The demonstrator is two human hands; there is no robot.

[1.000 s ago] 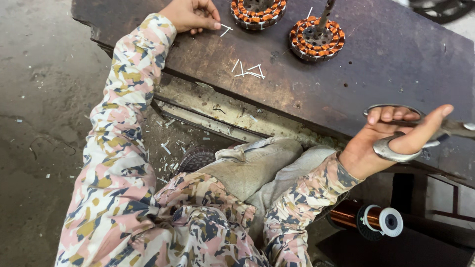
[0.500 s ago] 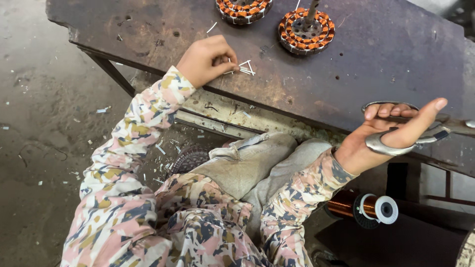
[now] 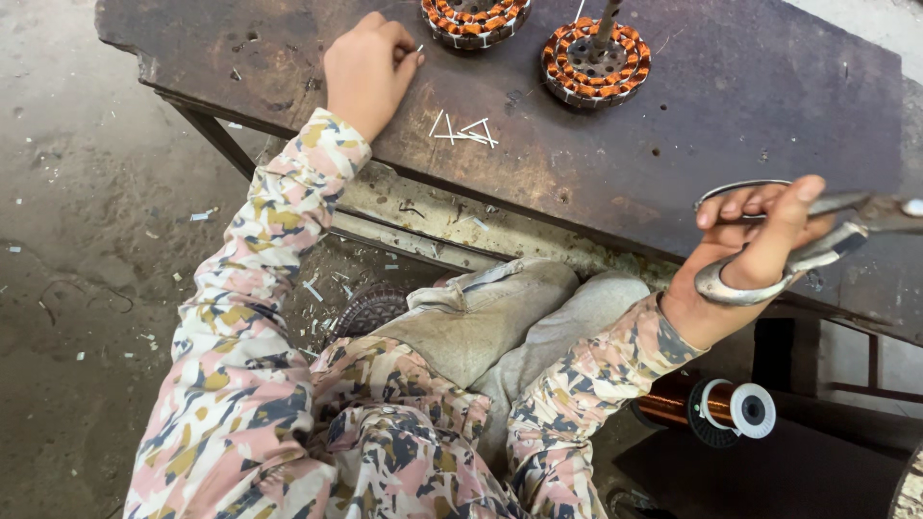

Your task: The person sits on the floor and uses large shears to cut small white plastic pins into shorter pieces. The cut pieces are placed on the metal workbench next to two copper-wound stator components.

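while the left hand [image 3: 370, 69] pinches one thin white sliver at its fingertips, at abt 11 o'clock on the dark tabletop [image 3: 731, 106], the step in hand looks like picking insulation slips one by one. fingers are curled narrow round that sliver, knuckles resting on the top. the small heap of white slivers [image 3: 463, 132] lies just beside the hand, at its 4 o'clock, loose and criss-crossed. two copper-wound stators sit at 12 o'clock: near stator [image 3: 475, 17] just beside the fingertips, second stator [image 3: 596, 60] w/ a rod standing in its bore, at 1 o'clock. right hand [image 3: 755, 245] at 3 o'clock is closed thru the loops of metal scissors [image 3: 817, 240], held up at the tabletop's front edge; blades run out of frame. next move prob needs a fine, steady pinch to steer the sliver to a slot. no real containers in view; a spool of copper wire [image 3: 716, 408] rests low at 5 o'clock, under the tabletop.
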